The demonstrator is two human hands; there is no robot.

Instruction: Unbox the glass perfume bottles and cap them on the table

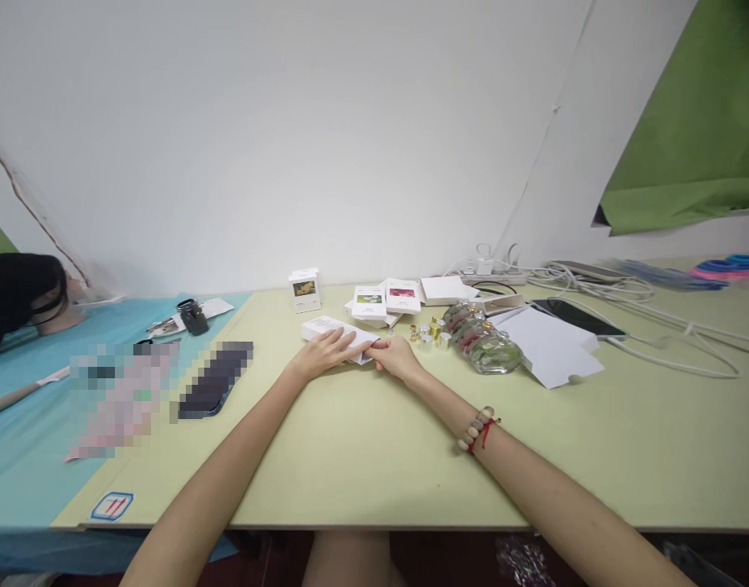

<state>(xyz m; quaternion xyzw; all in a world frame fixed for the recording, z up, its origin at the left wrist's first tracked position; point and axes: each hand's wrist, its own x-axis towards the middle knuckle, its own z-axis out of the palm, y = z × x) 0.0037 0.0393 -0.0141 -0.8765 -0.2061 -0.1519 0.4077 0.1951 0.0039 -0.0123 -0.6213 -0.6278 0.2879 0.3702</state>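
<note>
The white box (319, 327), its inside hidden, lies nearer the worktop's (411, 456) back edge than its front, long axis slanting from back left to front right. The right hand (394, 357) pinches its right end; the left hand (330, 353) lies flat on top, unclasped. Rightward, glass bottles (495, 354) show green and red inside.

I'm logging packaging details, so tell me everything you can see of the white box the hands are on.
The white box looks like smooth, thin card, slim and oblong, with faint grey print too small to read. It lies lengthwise on the yellow-green table, its right end angled nearer the person. The left hand rests spread across it; the right hand's fingertips are at its right end, largely hiding whether that end is open.
</note>
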